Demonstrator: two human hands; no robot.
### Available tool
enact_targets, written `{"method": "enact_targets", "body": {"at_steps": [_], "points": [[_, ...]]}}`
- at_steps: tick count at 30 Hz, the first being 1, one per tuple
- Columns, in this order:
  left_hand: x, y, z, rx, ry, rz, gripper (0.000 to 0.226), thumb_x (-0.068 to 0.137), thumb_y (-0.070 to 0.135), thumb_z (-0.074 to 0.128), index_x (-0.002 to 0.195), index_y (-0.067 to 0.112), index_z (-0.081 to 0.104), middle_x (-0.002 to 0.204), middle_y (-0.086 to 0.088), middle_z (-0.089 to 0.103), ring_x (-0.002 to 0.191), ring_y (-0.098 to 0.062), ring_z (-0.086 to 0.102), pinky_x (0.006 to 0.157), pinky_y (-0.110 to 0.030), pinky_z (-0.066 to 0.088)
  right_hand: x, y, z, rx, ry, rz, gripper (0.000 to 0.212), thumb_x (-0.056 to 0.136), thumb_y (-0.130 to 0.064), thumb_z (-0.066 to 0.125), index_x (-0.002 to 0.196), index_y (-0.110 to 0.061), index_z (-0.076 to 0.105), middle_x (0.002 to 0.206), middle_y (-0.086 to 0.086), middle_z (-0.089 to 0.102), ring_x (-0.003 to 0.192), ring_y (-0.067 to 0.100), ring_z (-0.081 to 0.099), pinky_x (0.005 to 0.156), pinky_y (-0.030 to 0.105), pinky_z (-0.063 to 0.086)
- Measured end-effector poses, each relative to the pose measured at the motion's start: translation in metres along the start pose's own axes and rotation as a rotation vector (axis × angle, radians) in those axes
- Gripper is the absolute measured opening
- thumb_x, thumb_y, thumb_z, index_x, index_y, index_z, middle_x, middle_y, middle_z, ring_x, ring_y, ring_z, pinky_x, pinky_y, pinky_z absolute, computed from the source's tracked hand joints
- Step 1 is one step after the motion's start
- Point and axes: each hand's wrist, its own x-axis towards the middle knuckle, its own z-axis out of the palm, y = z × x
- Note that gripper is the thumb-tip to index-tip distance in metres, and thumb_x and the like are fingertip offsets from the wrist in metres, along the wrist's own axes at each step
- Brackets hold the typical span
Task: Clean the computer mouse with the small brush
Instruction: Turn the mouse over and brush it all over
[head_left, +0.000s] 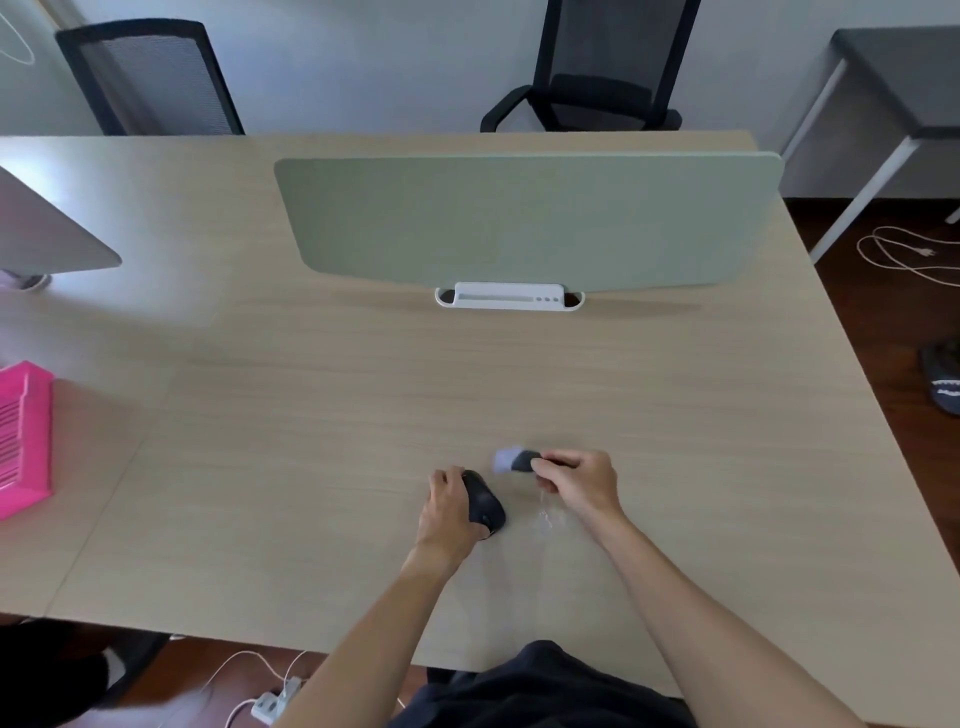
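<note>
A black computer mouse (484, 505) lies on the wooden desk (322, 426) near its front edge. My left hand (448, 503) grips the mouse from its left side, fingers curled over its far end. A small brush (514, 460) with a dark handle and pale, blurred bristles is pinched in my right hand (579, 480). The bristles point left and hover just beyond and to the right of the mouse, apart from it. A thin clear wrapper or cord (545, 512) hangs below my right hand.
A green divider panel (524, 218) on a white stand (509, 297) rises at the desk's middle. A pink basket (21, 441) sits at the left edge, a monitor (47, 228) behind it. Two office chairs (597, 73) stand beyond the desk.
</note>
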Motion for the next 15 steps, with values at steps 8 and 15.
{"method": "enact_targets", "body": {"at_steps": [8, 15], "points": [[0.002, -0.007, 0.001, -0.104, -0.025, -0.018, 0.074, 0.067, -0.004, 0.070, 0.131, 0.021, 0.045, 0.128, -0.007, 0.042, 0.110, -0.030, 0.054, 0.089, -0.036, 0.051, 0.000, 0.016, 0.024, -0.460, -0.220, -0.184, 0.019, 0.074, -0.006, 0.062, 0.056, -0.011, 0.060, 0.055, 0.001, 0.055, 0.054, 0.010, 0.045, 0.047, 0.014, 0.032], [-0.005, 0.000, 0.006, -0.315, -0.012, -0.112, 0.072, 0.069, 0.014, 0.070, 0.134, 0.028, 0.043, 0.115, -0.005, 0.038, 0.118, -0.023, 0.041, 0.085, -0.022, 0.041, 0.009, 0.010, 0.009, -0.362, -0.127, -0.139, 0.014, 0.077, -0.013, 0.065, 0.072, -0.018, 0.077, 0.057, 0.002, 0.064, 0.057, 0.013, 0.055, 0.050, 0.016, 0.040]]}}
